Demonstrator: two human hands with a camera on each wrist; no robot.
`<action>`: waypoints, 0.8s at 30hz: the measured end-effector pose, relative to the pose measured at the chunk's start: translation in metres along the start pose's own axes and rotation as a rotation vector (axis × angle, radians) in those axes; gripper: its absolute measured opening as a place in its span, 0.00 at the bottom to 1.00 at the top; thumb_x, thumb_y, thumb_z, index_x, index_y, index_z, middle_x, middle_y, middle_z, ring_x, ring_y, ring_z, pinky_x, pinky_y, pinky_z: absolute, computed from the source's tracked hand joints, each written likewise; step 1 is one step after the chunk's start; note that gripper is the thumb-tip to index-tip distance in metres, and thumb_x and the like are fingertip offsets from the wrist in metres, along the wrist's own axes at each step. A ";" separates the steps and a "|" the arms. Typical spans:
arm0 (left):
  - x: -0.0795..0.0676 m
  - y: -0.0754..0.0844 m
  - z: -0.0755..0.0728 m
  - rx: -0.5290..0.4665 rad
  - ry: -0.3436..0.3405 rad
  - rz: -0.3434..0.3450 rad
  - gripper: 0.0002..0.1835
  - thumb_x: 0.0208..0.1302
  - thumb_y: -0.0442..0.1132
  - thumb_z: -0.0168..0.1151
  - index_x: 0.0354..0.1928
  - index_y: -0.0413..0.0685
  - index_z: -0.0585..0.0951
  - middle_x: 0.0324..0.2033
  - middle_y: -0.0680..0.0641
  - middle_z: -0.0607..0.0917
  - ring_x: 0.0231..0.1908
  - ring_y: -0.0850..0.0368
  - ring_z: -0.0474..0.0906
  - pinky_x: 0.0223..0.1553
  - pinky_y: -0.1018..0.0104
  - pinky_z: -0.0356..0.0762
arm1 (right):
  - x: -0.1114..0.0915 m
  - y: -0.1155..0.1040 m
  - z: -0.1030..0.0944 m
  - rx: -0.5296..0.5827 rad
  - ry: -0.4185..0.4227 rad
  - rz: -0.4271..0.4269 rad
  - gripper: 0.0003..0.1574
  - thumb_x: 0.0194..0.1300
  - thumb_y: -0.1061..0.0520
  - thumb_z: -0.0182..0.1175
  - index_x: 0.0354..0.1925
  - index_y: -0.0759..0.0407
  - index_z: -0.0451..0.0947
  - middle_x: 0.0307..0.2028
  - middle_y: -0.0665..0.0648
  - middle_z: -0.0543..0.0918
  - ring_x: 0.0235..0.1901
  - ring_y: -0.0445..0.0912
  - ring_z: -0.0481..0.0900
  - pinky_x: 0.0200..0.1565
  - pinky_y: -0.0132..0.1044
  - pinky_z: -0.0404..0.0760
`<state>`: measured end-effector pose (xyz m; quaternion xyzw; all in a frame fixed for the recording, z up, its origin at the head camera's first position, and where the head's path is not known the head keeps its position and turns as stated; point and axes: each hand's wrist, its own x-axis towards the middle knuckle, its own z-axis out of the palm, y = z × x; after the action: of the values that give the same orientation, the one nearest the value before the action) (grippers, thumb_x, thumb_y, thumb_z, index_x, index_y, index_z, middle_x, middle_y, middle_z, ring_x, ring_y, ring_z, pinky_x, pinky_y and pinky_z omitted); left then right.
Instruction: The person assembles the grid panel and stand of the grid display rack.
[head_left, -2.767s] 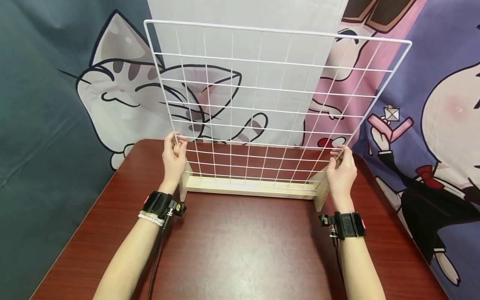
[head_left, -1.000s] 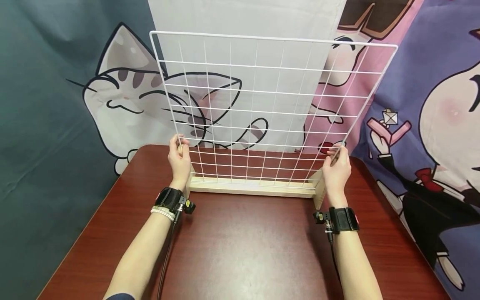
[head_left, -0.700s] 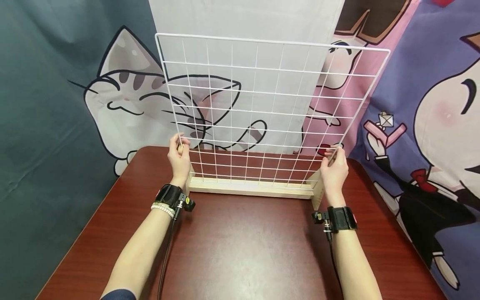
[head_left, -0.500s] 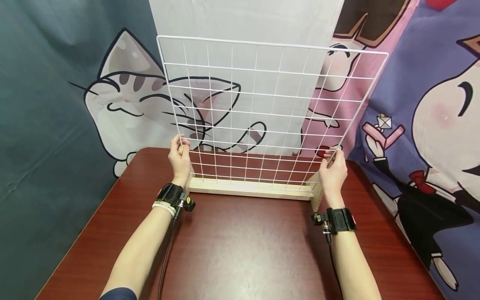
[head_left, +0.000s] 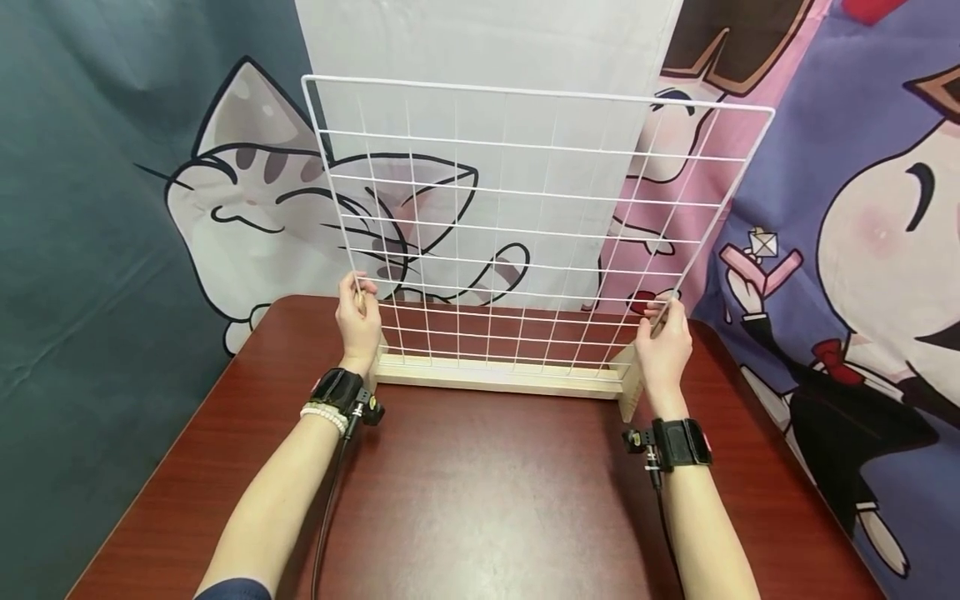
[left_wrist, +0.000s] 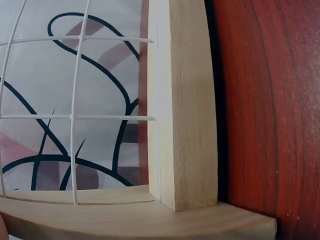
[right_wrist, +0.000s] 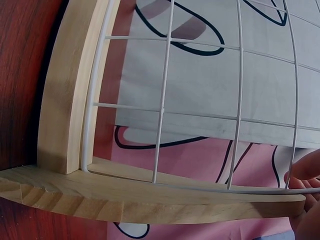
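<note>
A white wire grid panel stands upright in a pale wooden stand, its lower wires running into the slotted side pieces and base bar. My left hand holds the panel's left edge, fingers curled round the wire where the left side piece ends. At the opposite edge, my right hand grips the wire and wooden side piece likewise. In the left wrist view the panel's corner meets the base beam. Fingertips show at the end of the side piece in the right wrist view.
The stand rests on a reddish-brown table. Behind it hangs a backdrop with a cartoon cat on the left and cartoon figures on the right. A cable trails from the left wrist camera, and another from the right.
The panel's top edge has come lower and looks narrower, as if tipped away from me. The head view has shifted slightly too. Both hands keep their hold on the edges.
</note>
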<state>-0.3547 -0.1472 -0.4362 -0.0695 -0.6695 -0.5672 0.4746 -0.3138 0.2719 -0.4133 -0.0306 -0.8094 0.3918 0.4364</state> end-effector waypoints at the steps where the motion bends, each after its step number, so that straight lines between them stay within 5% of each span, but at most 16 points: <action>1: 0.000 -0.001 0.000 0.017 0.000 -0.001 0.17 0.61 0.18 0.46 0.51 0.28 0.71 0.32 0.41 0.78 0.36 0.56 0.77 0.40 0.84 0.68 | 0.000 0.000 0.001 0.003 -0.003 -0.001 0.20 0.59 0.69 0.56 0.52 0.67 0.73 0.44 0.66 0.84 0.45 0.59 0.82 0.49 0.53 0.75; 5: 0.001 -0.013 -0.002 0.080 -0.003 -0.019 0.18 0.59 0.17 0.46 0.52 0.30 0.71 0.33 0.40 0.77 0.38 0.48 0.76 0.43 0.83 0.68 | -0.002 -0.002 0.002 0.017 0.004 -0.008 0.20 0.58 0.70 0.56 0.51 0.69 0.73 0.43 0.67 0.84 0.44 0.59 0.82 0.48 0.52 0.74; 12: 0.001 -0.019 -0.006 0.061 -0.037 -0.071 0.18 0.61 0.22 0.48 0.54 0.37 0.71 0.34 0.44 0.78 0.38 0.55 0.75 0.41 0.81 0.68 | -0.002 -0.002 0.003 0.047 0.012 -0.038 0.20 0.59 0.71 0.56 0.51 0.70 0.72 0.43 0.67 0.83 0.44 0.59 0.82 0.48 0.49 0.75; 18: 0.001 -0.014 -0.006 0.064 -0.074 -0.109 0.18 0.65 0.24 0.46 0.56 0.37 0.70 0.38 0.41 0.79 0.42 0.53 0.76 0.45 0.77 0.68 | 0.000 0.001 0.003 0.061 0.016 -0.027 0.20 0.59 0.72 0.55 0.51 0.71 0.72 0.44 0.67 0.83 0.44 0.58 0.82 0.46 0.29 0.72; 21: -0.002 -0.012 -0.005 0.102 -0.108 -0.128 0.20 0.70 0.30 0.45 0.63 0.43 0.68 0.47 0.40 0.80 0.46 0.48 0.76 0.48 0.68 0.69 | 0.001 0.002 0.001 0.071 0.001 -0.023 0.21 0.59 0.72 0.55 0.52 0.71 0.72 0.45 0.67 0.82 0.45 0.57 0.82 0.47 0.26 0.70; 24: -0.010 -0.010 -0.004 0.162 -0.146 -0.146 0.25 0.74 0.36 0.43 0.71 0.53 0.61 0.62 0.44 0.73 0.57 0.46 0.72 0.57 0.57 0.67 | 0.000 0.003 -0.003 0.076 -0.042 -0.003 0.24 0.59 0.71 0.56 0.55 0.70 0.69 0.48 0.69 0.80 0.50 0.59 0.79 0.52 0.35 0.71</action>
<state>-0.3529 -0.1497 -0.4510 -0.0231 -0.7493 -0.5375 0.3863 -0.3122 0.2759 -0.4141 -0.0045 -0.8028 0.4222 0.4209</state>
